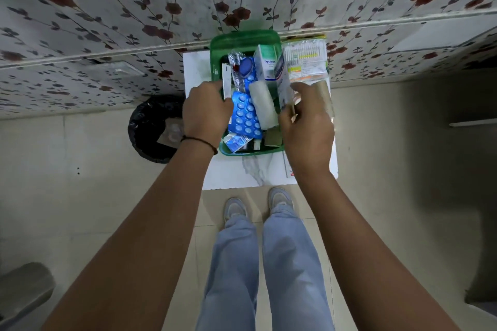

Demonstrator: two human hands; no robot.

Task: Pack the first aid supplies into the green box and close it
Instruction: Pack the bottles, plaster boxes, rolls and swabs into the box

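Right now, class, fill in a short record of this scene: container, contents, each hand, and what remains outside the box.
container: green box, open, on a white table
contents: blue blister pack, white gauze roll, Optibex carton
left hand: at the box's left edge, on a flat pack
right hand: grip on a white carton at the right edge
outside: cotton swab packet, behind the right hand

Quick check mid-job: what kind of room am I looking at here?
Probably a home room, not a clinic: floral patterned wall covering, tiled floor, and a black-lined waste bin beside a small white table holding the green box.
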